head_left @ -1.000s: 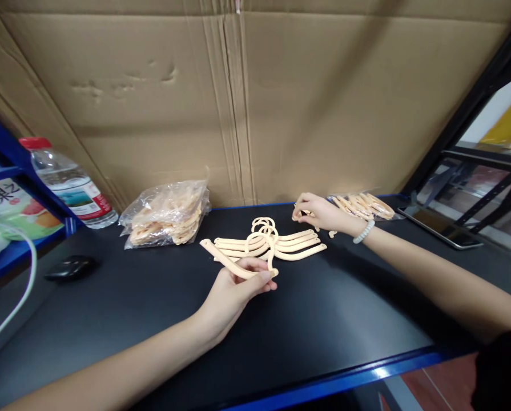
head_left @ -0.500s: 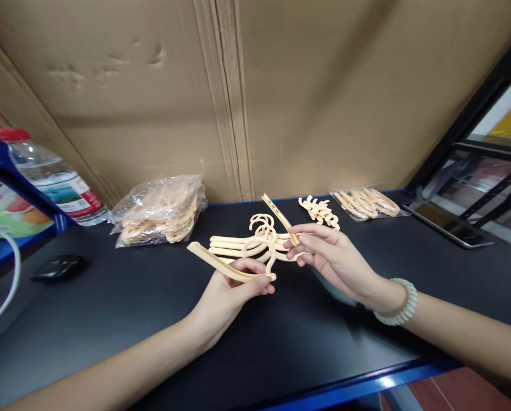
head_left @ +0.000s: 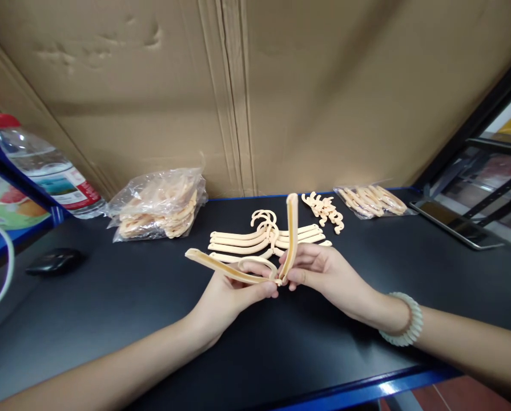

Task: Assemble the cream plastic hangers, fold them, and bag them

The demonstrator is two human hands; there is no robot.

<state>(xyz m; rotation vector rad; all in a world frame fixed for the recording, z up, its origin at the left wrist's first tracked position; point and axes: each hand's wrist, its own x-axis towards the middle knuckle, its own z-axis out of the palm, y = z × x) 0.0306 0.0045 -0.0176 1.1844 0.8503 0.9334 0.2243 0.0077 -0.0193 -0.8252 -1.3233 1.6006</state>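
Note:
My left hand (head_left: pixel 238 294) is closed on a cream hanger arm (head_left: pixel 221 267), together with a curved hook (head_left: pixel 259 260) at its inner end. My right hand (head_left: pixel 324 274) pinches a second cream hanger arm (head_left: pixel 293 228), which stands nearly upright. The lower end of this arm meets the hook end of the left piece between my fingertips; whether they are joined I cannot tell. Just behind my hands lies a row of assembled cream hangers (head_left: pixel 238 242) with their hooks pointing away. A small pile of loose hooks (head_left: pixel 324 210) is to their right.
Bagged cream parts (head_left: pixel 156 205) sit at the back left, and another bag (head_left: pixel 370 201) at the back right beside a tablet (head_left: pixel 456 225). On the left are a black mouse (head_left: pixel 53 261), a large bottle (head_left: pixel 58 177) and a white cable (head_left: pixel 7 274). Cardboard (head_left: pixel 152 85) stands behind the table.
My right hand has moved down and left, bringing its arm piece against the left one. That piece has turned more upright. The hook in my left hand has tilted down. The view has shifted slightly.

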